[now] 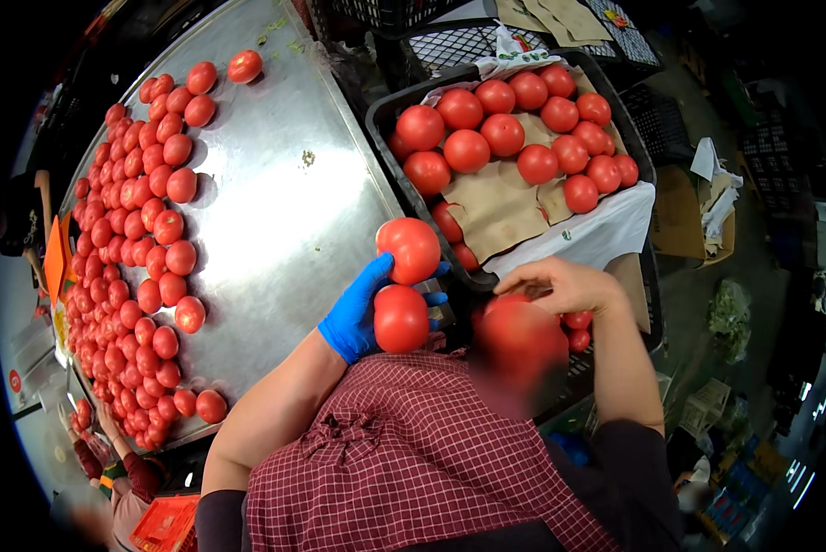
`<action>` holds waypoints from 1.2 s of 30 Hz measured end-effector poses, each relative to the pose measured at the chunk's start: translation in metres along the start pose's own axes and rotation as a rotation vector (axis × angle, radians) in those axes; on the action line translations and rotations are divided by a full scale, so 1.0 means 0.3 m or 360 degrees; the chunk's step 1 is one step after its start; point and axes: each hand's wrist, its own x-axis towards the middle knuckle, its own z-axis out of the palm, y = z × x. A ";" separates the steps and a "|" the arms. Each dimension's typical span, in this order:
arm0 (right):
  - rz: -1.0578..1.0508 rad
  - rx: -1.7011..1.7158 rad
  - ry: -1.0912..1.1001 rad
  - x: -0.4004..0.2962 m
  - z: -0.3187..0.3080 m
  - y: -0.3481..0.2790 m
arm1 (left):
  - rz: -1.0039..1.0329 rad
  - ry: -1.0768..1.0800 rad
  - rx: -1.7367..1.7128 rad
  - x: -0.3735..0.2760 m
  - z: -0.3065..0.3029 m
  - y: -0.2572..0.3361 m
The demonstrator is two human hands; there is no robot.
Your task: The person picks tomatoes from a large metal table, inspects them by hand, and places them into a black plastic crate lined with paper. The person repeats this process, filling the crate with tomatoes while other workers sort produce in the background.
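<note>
My left hand (358, 310), in a blue disposable glove, holds two large red tomatoes, an upper tomato (407, 250) and a lower tomato (400, 319). Bare and bent at the wrist, my right hand (566, 284) reaches down over red tomatoes at the near end of a black plastic crate (378, 131). Its fingertips lie against a tomato (513, 301), whose lower part runs into a blur; whether they grip it cannot be told. Farther up the crate, big tomatoes (467, 150) lie on brown paper sheets (496, 207), with more tomatoes partly hidden under the paper.
A metal table (275, 241) to the left carries many tomatoes (168, 226) along its far side. Other people's hands (104, 416) reach its lower left end, beside an orange crate (161, 524). A cardboard box (675, 214) stands on the floor to the right.
</note>
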 end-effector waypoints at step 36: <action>-0.0949 -0.0751 0.1198 0.317 -0.035 -0.037 | 0.0240 -0.0014 0.0034 -0.054 0.013 0.042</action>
